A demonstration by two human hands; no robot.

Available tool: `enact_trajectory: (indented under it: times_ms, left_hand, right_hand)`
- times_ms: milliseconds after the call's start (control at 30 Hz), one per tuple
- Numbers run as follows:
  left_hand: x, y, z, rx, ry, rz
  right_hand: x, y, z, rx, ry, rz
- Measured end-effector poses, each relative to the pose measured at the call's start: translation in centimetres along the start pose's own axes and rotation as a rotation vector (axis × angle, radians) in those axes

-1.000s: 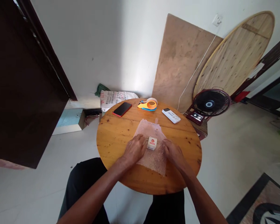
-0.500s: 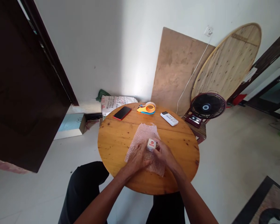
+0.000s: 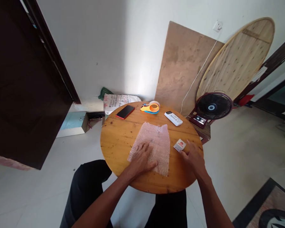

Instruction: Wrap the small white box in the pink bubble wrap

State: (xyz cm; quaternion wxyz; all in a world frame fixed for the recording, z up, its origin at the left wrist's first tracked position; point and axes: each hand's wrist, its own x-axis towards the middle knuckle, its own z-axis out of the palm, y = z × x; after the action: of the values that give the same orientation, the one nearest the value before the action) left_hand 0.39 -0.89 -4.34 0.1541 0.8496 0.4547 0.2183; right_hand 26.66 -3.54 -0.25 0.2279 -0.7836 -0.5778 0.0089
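One small box [image 3: 180, 145] now sits on the bare wood at the right of the round table [image 3: 116, 142], moved off the bubble wrap [image 3: 156, 142] where it lay before. The right hand [image 3: 194, 158] has gone with it, thumb and fingers parted at its side; whether they grip it, I cannot tell. The left hand [image 3: 142, 158] stays spread flat on the wrap.

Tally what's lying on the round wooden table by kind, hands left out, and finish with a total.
Small box: 1
Bubble wrap piece: 1
Tape dispenser: 1
Phone: 1
White remote control: 1
Total: 5
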Motion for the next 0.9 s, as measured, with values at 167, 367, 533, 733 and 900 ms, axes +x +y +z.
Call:
enact_trajectory:
  times_ms: [167,367,533,733,900]
  left_hand:
    - [0.1,0.0,0.0,0.006,-0.012,-0.003]
    - [-0.1,0.2,-0.3,0.0,-0.02,0.004]
    - [0.8,-0.4,-2.1,-0.113,-0.102,-0.023]
    - [5.8,-2.2,-3.4,0.031,-0.05,0.018]
    - [8.0,-4.7,-2.3,0.104,-0.146,-0.006]
  right_hand:
    - [-2.7,-5.8,-0.7,0.183,0.001,-0.229]
    - [-1.2,-9.2,5.1,0.086,-0.198,-0.528]
    - [2.2,-7.3,7.2,-0.201,-0.192,-0.338]
    - [2.6,-7.5,6.9,-0.253,-0.197,-0.376]
    - [3.7,-7.9,7.4,-0.21,-0.19,-0.376]
